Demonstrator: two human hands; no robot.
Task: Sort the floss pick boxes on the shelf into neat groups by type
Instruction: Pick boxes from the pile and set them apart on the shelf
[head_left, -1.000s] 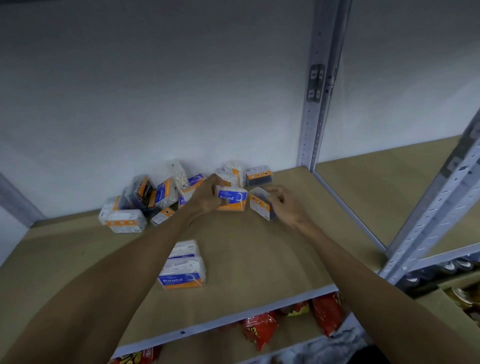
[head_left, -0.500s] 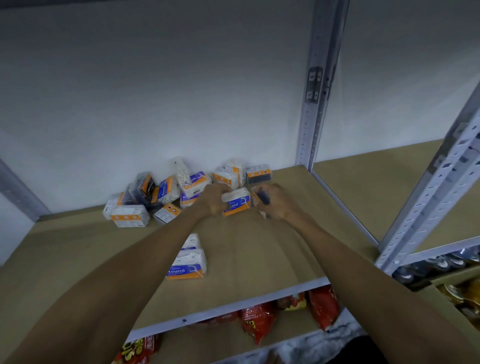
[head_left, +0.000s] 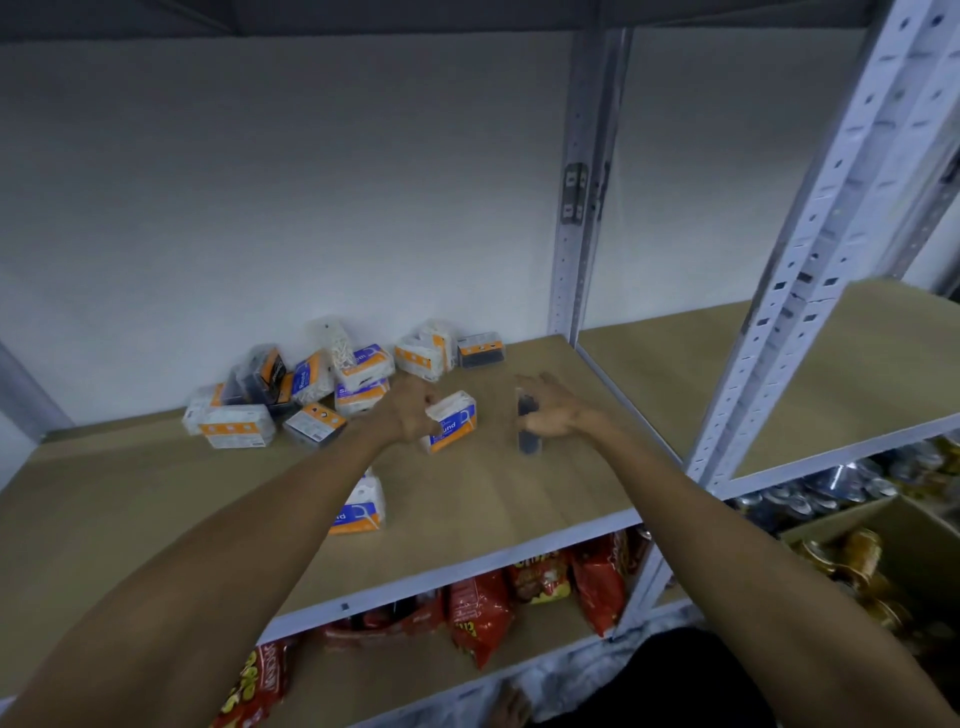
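The left hand (head_left: 410, 415) grips a blue box (head_left: 454, 422) and the right hand (head_left: 561, 418) holds a dark box (head_left: 528, 442) over the shelf (head_left: 493, 499). If a grip slips, a box may fall into the messy pile (head_left: 311, 384).

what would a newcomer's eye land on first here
Two bare arms reach over the wooden shelf: the left hand grips a blue-and-orange box, the right hand a dark box. Behind them a jumbled heap of floss pick boxes lies against the back wall. Red snack bags lie on the shelf below.
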